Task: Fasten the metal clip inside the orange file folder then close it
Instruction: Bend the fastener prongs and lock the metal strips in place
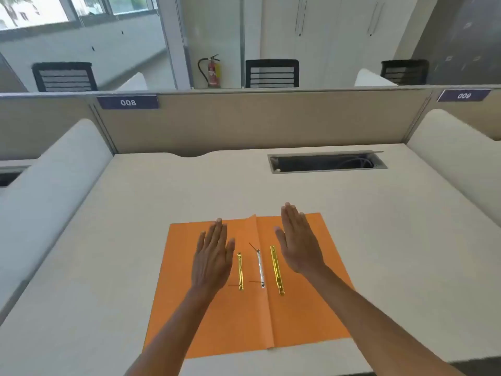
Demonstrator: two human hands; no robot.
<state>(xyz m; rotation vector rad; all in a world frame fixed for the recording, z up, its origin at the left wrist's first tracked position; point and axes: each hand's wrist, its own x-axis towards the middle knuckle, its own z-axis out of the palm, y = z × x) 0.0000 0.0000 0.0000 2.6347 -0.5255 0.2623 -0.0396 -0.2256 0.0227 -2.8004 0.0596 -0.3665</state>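
An orange file folder (303,318) lies open and flat on the desk, its spine crease running down the middle. Near the crease sit a silver fastener strip (260,268) with thin prongs sticking out, a short gold bar (240,271) to its left and a longer gold bar (277,270) to its right. My left hand (212,256) hovers flat, palm down, over the left flap, just left of the short gold bar. My right hand (299,241) is flat and palm down over the right flap, beside the longer gold bar. Both hands hold nothing.
The folder rests on a white desk (135,240) walled by beige partitions. A rectangular cable slot (326,162) is cut into the desk at the back right. Padded side dividers (54,180) flank the desk. Chairs and a fire extinguisher (212,70) stand beyond the partition.
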